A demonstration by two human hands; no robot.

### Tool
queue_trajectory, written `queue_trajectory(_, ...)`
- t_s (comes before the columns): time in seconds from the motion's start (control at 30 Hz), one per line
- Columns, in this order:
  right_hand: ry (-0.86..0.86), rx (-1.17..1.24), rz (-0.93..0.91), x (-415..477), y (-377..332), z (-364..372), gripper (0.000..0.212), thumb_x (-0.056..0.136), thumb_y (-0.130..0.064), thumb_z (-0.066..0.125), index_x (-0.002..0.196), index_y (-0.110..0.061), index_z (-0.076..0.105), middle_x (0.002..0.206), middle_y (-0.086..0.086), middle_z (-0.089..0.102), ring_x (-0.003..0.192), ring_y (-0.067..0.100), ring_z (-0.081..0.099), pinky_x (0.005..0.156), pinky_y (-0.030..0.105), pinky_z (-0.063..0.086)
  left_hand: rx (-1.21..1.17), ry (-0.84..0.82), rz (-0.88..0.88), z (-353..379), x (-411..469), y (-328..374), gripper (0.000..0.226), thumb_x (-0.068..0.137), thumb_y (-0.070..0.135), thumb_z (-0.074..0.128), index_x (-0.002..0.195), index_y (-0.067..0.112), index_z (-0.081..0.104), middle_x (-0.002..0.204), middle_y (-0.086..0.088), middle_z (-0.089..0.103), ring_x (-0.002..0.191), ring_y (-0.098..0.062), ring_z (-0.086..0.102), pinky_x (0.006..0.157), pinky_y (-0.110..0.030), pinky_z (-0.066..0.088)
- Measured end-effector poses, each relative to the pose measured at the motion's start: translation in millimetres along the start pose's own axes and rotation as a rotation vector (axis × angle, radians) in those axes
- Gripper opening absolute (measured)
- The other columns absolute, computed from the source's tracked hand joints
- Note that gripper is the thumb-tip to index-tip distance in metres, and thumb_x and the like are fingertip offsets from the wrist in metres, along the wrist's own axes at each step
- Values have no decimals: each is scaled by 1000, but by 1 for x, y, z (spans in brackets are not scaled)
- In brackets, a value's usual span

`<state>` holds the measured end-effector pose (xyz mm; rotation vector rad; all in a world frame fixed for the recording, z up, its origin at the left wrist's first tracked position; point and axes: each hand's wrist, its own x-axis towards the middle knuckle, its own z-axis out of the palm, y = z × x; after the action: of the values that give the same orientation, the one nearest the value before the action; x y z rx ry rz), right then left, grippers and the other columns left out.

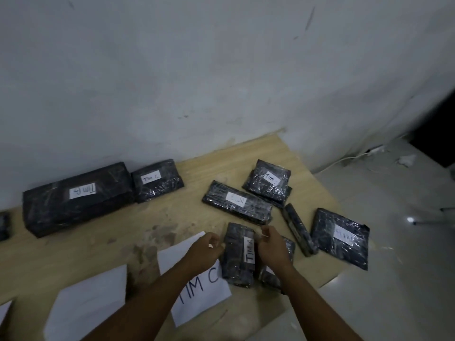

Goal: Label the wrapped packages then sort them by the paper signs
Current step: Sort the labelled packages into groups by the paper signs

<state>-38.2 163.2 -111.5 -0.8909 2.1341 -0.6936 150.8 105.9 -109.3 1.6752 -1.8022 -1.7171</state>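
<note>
A black wrapped package with a white label reading "TIM A" (237,254) lies on the wooden board (103,242). My left hand (209,248) presses its curled fingers against the package's left edge. My right hand (273,243) closes on its right edge, thumb and finger pinched near the top corner. A paper sign reading "TIM C" (197,291) lies partly under my left forearm. Another blank-looking sheet (86,303) lies to its left. A second package (270,275) sits half hidden under my right wrist.
Several labelled black packages lie around: a large one (76,198), a "TIM C" one (157,180), a long one (236,205), a stacked one (268,183), a slim one (299,230) and a flat one (341,237). White wall behind; tiled floor and cable (344,159) at right.
</note>
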Motion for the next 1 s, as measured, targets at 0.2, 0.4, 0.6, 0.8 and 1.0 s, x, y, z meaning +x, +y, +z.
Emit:
queue_trajectory(0.2, -128, 58, 24, -1, 11, 4, 21, 94, -8, 43, 111, -17, 53, 104, 7, 61, 86, 19, 56, 65, 26, 46, 119, -86, 15, 31, 9, 10, 22, 96, 30, 55, 112, 22, 43, 112, -3, 58, 99, -16, 55, 78, -24, 45)
queue_trajectory(0.4, -104, 331, 89, 3, 24, 6, 24, 91, -9, 45, 100, -26, 57, 104, 5, 66, 94, 26, 66, 84, 54, 55, -49, -85, 122, 38, 13, 9, 53, 86, 24, 69, 132, 24, 43, 126, 1, 57, 114, -16, 58, 90, -23, 51)
queue_trajectory(0.6, -65, 564, 15, -1, -10, -5, 21, 97, -5, 49, 116, -12, 56, 118, 8, 61, 99, 28, 66, 74, 37, 59, -94, 61, 355, 26, 19, 7, 104, 53, 38, 88, 142, 27, 35, 135, 5, 47, 123, -10, 50, 98, -32, 51)
queue_trajectory(0.8, -135, 595, -178, -5, -69, -12, 21, 98, -8, 51, 116, -20, 53, 119, -1, 60, 98, 21, 67, 73, 35, 58, -266, 223, 362, -10, 12, 13, 96, 50, 26, 97, 130, 29, 43, 126, 5, 57, 117, -16, 59, 91, -38, 55)
queue_trajectory(1.0, -64, 355, -304, -7, -108, 8, 30, 91, -33, 64, 117, -25, 54, 121, -3, 58, 108, 14, 57, 85, 28, 47, -292, 216, 198, -82, -26, -1, 88, 57, 25, 93, 127, 29, 39, 123, 11, 48, 104, -6, 53, 72, -17, 52)
